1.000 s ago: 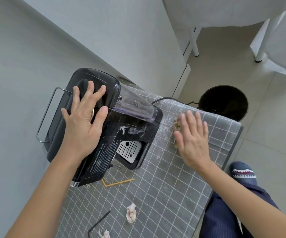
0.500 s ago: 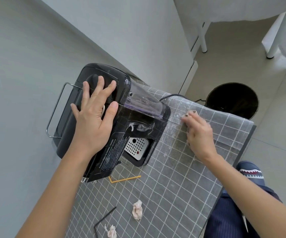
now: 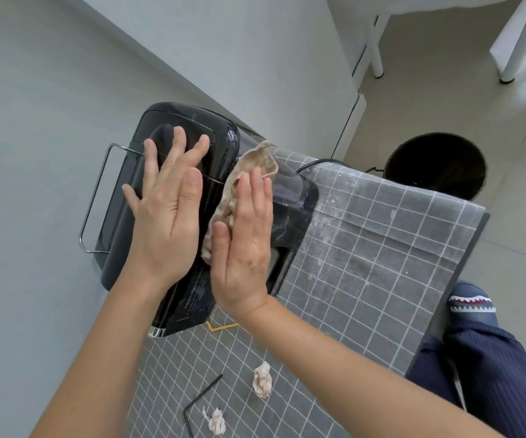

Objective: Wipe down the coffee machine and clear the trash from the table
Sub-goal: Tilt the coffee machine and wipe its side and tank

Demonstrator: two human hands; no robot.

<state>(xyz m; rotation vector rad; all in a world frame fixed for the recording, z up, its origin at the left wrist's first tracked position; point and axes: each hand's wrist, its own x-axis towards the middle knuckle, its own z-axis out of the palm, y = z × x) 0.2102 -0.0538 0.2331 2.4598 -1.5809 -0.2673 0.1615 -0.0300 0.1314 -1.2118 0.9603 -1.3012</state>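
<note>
A black coffee machine [image 3: 214, 147] stands at the far left of the table on a grey checked cloth [image 3: 366, 248]. My left hand [image 3: 163, 222] lies flat on its top, fingers spread. My right hand [image 3: 242, 248] presses a beige rag [image 3: 252, 162] against the machine's side, fingers straight. Two crumpled paper wads [image 3: 262, 380] [image 3: 217, 421] lie on the cloth near me. A bent black straw [image 3: 198, 403] and a yellow stick [image 3: 222, 327] lie there too. The machine's drip tray is hidden behind my right hand.
A round black bin [image 3: 435, 165] stands on the floor past the table's far edge. The machine's metal handle [image 3: 97, 197] juts out to the left by the grey wall. White table legs [image 3: 377, 39] stand further off. My leg and slipper [image 3: 470, 305] are at the right.
My right hand picked the rag up off the cloth and brought it left onto the machine's side. My left hand stayed on the machine's top.
</note>
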